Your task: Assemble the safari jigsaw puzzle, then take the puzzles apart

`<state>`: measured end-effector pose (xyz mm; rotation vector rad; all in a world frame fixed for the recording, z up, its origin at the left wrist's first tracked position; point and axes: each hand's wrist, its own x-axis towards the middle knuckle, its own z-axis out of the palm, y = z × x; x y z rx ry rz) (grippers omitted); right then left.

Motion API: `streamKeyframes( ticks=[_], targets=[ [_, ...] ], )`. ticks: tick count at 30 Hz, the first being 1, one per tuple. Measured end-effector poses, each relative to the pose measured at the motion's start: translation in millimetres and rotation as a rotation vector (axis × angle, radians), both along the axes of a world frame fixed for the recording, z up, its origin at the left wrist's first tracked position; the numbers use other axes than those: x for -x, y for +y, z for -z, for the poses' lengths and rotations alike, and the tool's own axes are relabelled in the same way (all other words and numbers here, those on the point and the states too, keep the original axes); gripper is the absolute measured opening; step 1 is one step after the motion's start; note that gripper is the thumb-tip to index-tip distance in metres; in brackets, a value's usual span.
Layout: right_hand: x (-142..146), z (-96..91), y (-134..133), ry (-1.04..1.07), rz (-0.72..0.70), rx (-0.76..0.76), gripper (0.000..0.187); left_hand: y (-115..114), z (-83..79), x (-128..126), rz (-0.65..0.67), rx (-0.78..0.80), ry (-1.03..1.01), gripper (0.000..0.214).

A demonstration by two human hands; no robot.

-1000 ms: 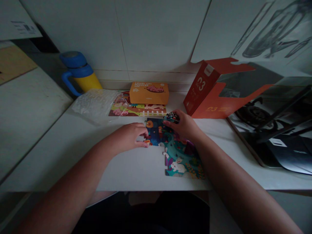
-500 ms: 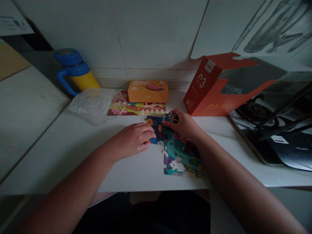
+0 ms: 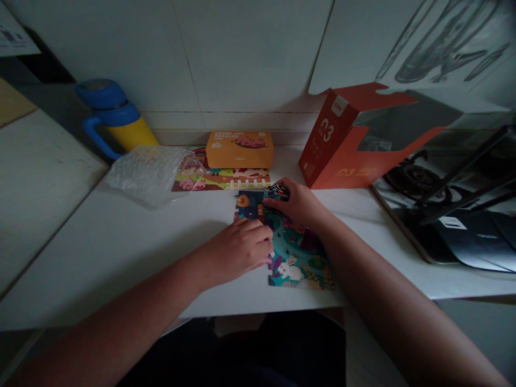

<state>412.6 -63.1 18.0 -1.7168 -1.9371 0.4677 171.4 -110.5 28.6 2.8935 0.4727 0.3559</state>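
Observation:
A partly joined jigsaw puzzle (image 3: 296,250) in dark blue and teal, with a white rabbit near its lower edge, lies flat on the white counter. My right hand (image 3: 296,201) is closed around a small stack of puzzle pieces (image 3: 277,191) at the puzzle's upper part. Over the puzzle's left edge is my left hand (image 3: 248,247), its fingers curled and pressed together. Whatever may be under those fingertips is hidden. Above the left hand, a dark blue section with an orange round shape (image 3: 243,201) shows.
Behind the puzzle, an orange puzzle box (image 3: 239,150) stands on a colourful farm picture (image 3: 221,180). Bubble wrap (image 3: 141,174) and a blue-yellow flask (image 3: 124,121) are at left. A red-orange carton (image 3: 346,145) stands at right, beside a gas stove (image 3: 451,215).
My left hand has moved right and toward me, from the dark blue section down to the puzzle's left edge. My right hand stays on its stack. The view has shifted slightly.

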Motion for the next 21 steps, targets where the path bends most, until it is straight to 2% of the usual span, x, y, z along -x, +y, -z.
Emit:
streamKeyframes(
  ticks=[8, 15, 19, 21],
  targets=[
    [-0.5, -0.7, -0.1, -0.02, 0.007, -0.003, 0.047, -0.1, 0.9, -1.2, 0.146, 0.022, -0.047, 0.048],
    [1.2, -3.8, -2.4, -0.024, 0.008, -0.006, 0.046, -12.9, -5.7, -6.3, 0.185, -0.129, -0.075, 0.027],
    [1.5, -5.6, -3.0, -0.013, 0.01, 0.015, 0.046, -22.7, -5.3, -8.8, 0.227, -0.271, -0.132, 0.012],
    [1.5, -6.2, -3.2, -0.012, 0.011, 0.021, 0.046, -27.5, -4.5, -10.6, 0.245, -0.327, -0.153, 0.011]
  ],
)
